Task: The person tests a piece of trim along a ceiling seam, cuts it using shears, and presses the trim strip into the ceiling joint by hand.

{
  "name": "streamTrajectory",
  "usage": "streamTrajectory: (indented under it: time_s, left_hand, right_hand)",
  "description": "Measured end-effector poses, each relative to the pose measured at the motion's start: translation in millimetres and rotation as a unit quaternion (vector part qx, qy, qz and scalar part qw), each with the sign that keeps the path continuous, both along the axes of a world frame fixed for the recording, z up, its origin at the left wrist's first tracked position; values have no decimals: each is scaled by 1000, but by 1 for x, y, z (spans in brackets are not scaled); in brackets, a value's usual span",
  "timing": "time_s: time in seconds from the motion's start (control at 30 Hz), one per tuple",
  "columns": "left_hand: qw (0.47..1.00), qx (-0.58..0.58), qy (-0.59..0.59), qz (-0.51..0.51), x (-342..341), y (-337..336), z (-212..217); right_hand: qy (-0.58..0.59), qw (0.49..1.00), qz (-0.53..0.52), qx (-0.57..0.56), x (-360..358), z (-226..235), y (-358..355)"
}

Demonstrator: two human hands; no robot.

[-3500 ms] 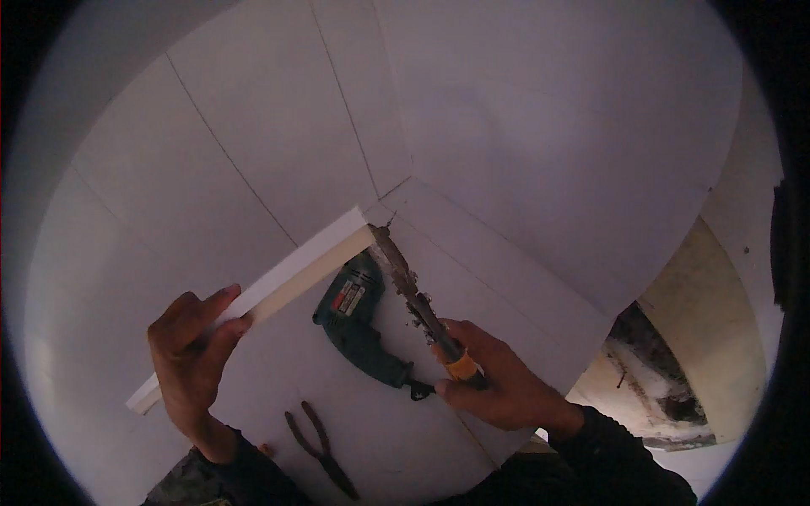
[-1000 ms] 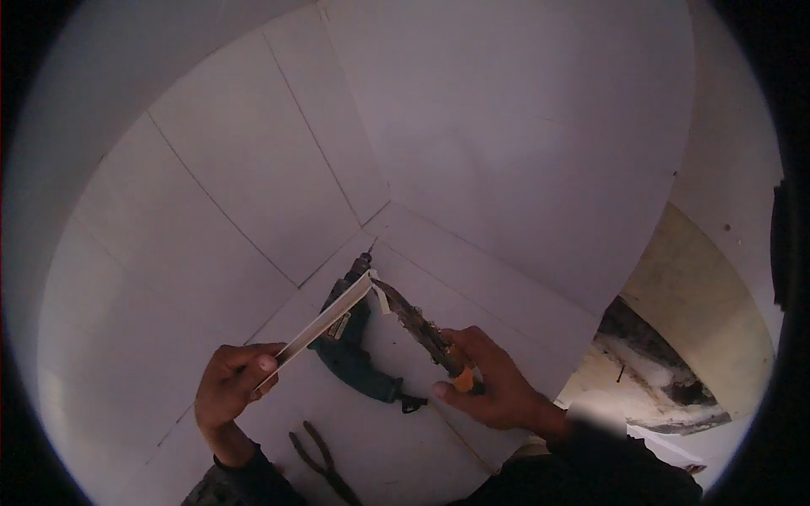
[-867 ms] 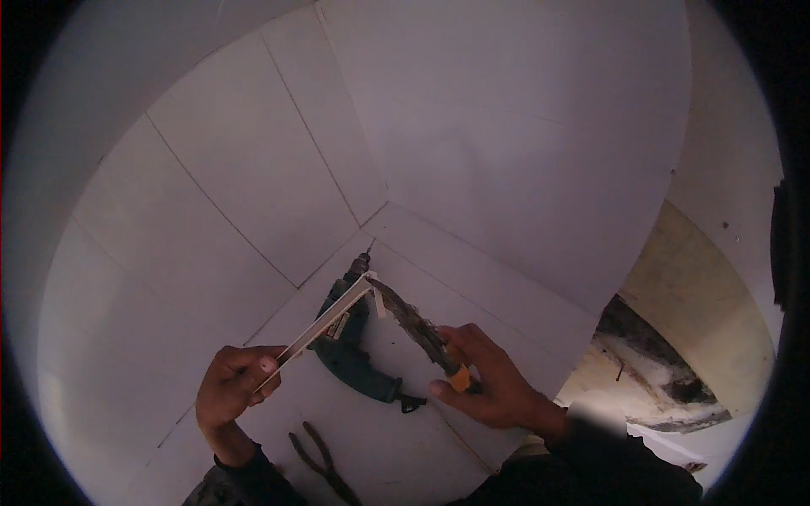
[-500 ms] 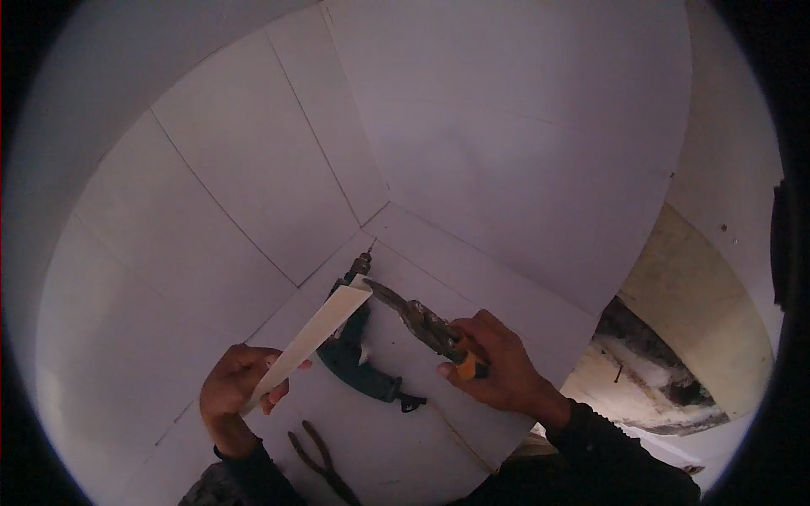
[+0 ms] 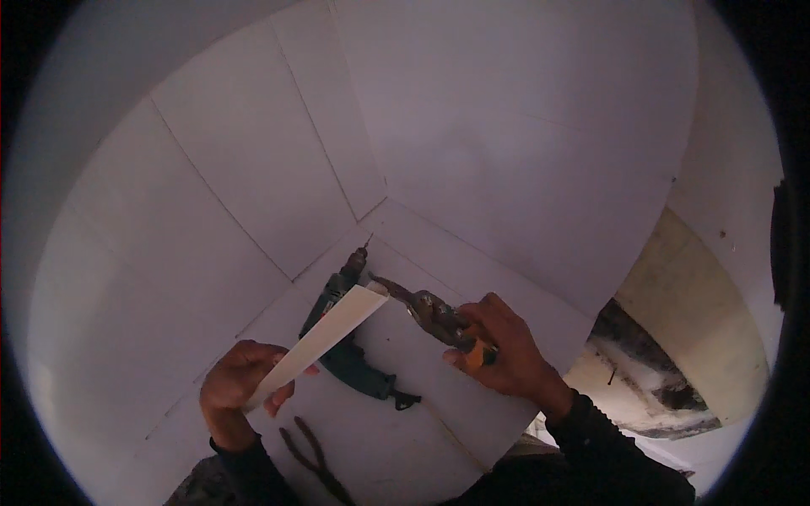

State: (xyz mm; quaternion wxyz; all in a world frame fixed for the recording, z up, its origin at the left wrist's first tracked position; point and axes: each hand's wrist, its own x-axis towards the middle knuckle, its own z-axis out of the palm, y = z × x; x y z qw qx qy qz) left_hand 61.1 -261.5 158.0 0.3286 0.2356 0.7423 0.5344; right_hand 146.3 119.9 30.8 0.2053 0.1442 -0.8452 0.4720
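In my left hand [image 5: 236,381] is a long, narrow white strip [image 5: 325,339], pinched near its lower end and slanting up to the right. My right hand [image 5: 513,347] is wrapped round the orange-and-black handles of worn metal snips [image 5: 432,316]. Their jaws point up and left, right at the strip's upper end; whether the blades bite on it I cannot tell. Beneath the strip lies a green power drill [image 5: 359,367], its bit toward the corner. The strip covers part of the drill's body.
Dark pliers [image 5: 318,465] lie spread near me, right of my left forearm. A pale cord [image 5: 456,434] runs from the drill toward me. White panels [image 5: 506,126] with seams rise around the corner. At the right, past the panel's edge, is a rough, dark-stained surface [image 5: 645,358].
The strip's upper end has shifted right over the drill, and the snips and my right hand have moved slightly right and up. My view has shifted a little.
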Motion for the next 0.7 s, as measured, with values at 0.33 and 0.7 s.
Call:
streamTrajectory:
  time_s: [0.33,0.7]
  left_hand:
    - [1000,4,3,-18,-1,2,-1]
    - [999,7,-33,-8,-7,4,-10]
  right_hand:
    - [2,999,47,-15,1,0,-2]
    - [4,999,-16,43,-1,2,14]
